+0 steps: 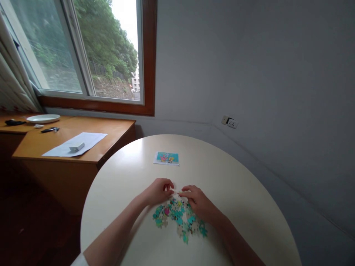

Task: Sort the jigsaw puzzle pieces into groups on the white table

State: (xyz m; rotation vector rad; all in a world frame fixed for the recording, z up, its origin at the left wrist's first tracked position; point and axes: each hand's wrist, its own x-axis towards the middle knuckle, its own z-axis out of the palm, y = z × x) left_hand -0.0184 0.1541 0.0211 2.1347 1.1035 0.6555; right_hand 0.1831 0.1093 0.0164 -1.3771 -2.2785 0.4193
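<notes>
A loose heap of jigsaw puzzle pieces (179, 217), mostly turquoise with some pale backs and a pink one, lies on the round white table (122, 173). My left hand (161, 191) is at the heap's far left edge, its fingers curved with a gap between thumb and fingers and nothing visible in them. Facing it, my right hand (195, 198) rests over the heap's right side. Its fingertips are at a small puzzle piece (179, 193) with dark and reddish marks, just beyond the heap. Some pieces are hidden under the right hand.
Beyond my hands lies a picture card (166, 158) with cartoon figures on turquoise. To the left stands a wooden desk (116, 129) holding a paper sheet (91, 140), a small white box (77, 147) and a white plate (43, 118). A wall socket (232, 123) is behind the table.
</notes>
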